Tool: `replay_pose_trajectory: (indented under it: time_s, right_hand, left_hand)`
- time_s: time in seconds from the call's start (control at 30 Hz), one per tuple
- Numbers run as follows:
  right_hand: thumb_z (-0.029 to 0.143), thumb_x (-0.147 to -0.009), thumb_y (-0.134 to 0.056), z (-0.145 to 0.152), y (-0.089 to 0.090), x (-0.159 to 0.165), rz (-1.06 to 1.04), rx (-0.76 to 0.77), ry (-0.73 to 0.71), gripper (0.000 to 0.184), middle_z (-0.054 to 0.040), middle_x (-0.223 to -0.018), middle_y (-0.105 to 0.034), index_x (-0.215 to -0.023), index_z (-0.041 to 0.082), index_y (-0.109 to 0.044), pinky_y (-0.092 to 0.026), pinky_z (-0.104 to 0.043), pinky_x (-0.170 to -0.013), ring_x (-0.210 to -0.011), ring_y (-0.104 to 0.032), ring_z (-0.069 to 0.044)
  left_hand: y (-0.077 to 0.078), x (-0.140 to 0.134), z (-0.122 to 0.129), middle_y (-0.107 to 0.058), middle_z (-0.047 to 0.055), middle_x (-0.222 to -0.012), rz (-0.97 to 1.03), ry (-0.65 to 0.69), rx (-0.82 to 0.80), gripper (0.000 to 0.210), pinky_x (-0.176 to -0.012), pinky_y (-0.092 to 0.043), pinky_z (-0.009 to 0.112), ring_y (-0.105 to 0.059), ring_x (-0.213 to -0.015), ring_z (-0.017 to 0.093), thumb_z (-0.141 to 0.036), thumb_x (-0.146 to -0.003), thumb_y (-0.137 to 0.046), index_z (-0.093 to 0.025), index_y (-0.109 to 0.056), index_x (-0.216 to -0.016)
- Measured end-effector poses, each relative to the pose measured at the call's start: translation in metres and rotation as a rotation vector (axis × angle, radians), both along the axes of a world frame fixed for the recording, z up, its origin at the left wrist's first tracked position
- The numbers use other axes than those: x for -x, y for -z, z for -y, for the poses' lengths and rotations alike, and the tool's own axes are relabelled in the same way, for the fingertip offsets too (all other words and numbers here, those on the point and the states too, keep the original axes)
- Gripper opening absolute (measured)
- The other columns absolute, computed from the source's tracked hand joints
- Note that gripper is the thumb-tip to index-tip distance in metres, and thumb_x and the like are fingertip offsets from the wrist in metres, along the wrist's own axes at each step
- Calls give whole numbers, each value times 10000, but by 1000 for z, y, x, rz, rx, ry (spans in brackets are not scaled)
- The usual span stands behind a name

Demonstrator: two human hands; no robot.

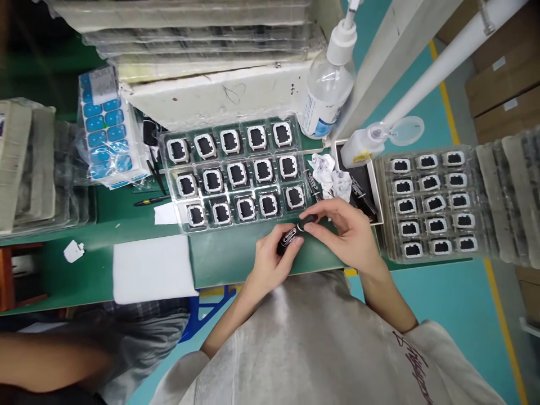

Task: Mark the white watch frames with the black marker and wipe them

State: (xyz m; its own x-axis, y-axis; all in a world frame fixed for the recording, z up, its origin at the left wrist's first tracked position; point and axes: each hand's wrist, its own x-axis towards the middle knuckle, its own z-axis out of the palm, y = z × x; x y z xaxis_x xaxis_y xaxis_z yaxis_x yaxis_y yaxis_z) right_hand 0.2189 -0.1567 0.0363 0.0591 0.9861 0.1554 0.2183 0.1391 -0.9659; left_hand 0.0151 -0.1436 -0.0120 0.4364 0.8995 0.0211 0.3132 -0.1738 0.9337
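Note:
A black marker pen (288, 241) is between my two hands, just over the front edge of the green table. My left hand (273, 256) is closed around its barrel. With thumb and fingertips, my right hand (348, 233) pinches the black cap (310, 219) end; a light ring shows between cap and barrel. Right behind my hands lies a clear plastic tray (211, 224) with rows of small white-rimmed black frames (246, 208). Another marker (313, 184) rests at the tray's right side, beside crumpled white paper (323, 171).
A pump bottle (329, 84) and a smaller flip-cap bottle (363, 145) stand at the back right. Stacked trays (436, 202) of similar frames sit to the right. A white cloth (152, 270) and tweezers (157, 171) lie on the left. Another person's arm (50, 360) shows at lower left.

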Motion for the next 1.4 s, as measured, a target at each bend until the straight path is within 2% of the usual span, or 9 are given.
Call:
replay_pose_trajectory:
  time_s: [0.3,0.6,0.8,0.9,1.03,1.1,1.2,1.3,1.4]
  right_hand:
    - [411,-1145,-541,4,-19,-40,635,21,-460,288,-50,-937,-708,-1135,180,-713,-498,-334,-775,-853,-674,-201]
    - [406,-1159,-508,3,-17,-30,509,31,-495,323,-8,-810,-649,-999,187,-682,-382,-294,-677,-711,-560,-148]
    - [404,-1135,-552,-2,-30,-29,366,234,-500,369,97,-563,-338,-845,193,-637,-283,-282,-600,-523,-327,-91]
    - [445,-1125,-563,-3,-35,-30,335,316,-498,389,95,-549,-361,-849,191,-667,-276,-279,-578,-516,-342,-88]
    - [489,-1124,-565,4,-40,-43,340,293,-403,311,65,-666,-573,-1178,234,-734,-373,-271,-617,-593,-521,-119]
    - [453,-1126,-561,9,-36,-55,455,201,-159,320,5,-862,-694,-1323,235,-687,-460,-298,-715,-745,-630,-168]
    - [337,-1093,-568,13,-20,-69,997,122,226,290,-149,-1113,-718,-1251,140,-711,-489,-431,-904,-1057,-646,-326]
    - [289,-1042,-613,11,-4,-72,1313,196,153,323,-193,-1130,-721,-1285,93,-697,-486,-471,-890,-1101,-627,-396]
    - [240,-1041,-574,12,-1,-69,1261,230,189,393,-132,-1042,-753,-1416,144,-640,-480,-413,-779,-1000,-673,-342]
  left_hand:
    - [-14,19,-10,-799,18,-897,-273,302,-431,254,-594,-463,289,-714,-640,154,-373,-1123,-564,-172,-648,-1254]
    - [-44,27,-26,-668,-7,-740,-492,419,-774,234,-514,-384,321,-591,-534,157,-333,-1134,-522,-124,-618,-1175]
    - [-49,22,-31,-657,-6,-725,-525,467,-857,248,-512,-354,329,-581,-529,161,-338,-1139,-510,-119,-619,-1180]
    - [-45,18,-25,-695,7,-756,-516,445,-762,247,-522,-344,331,-596,-535,169,-350,-1145,-493,-140,-614,-1196]
    - [-41,12,-10,-712,-5,-805,-376,376,-305,227,-576,-379,295,-613,-591,149,-360,-1156,-459,-193,-609,-1192]
    - [-40,6,-6,-683,-4,-827,-249,291,-103,235,-647,-420,282,-624,-681,148,-359,-1154,-459,-207,-638,-1166]
    - [-42,-9,-7,-645,21,-890,-102,90,-4,271,-747,-432,294,-602,-821,165,-381,-1132,-511,-208,-705,-1058]
    - [-46,-32,-16,-605,15,-865,-5,13,104,279,-732,-400,297,-543,-802,158,-405,-1102,-568,-210,-735,-994]
    - [-46,-60,-25,-508,-13,-748,152,0,319,284,-639,-351,289,-454,-680,135,-409,-1083,-575,-200,-710,-946]
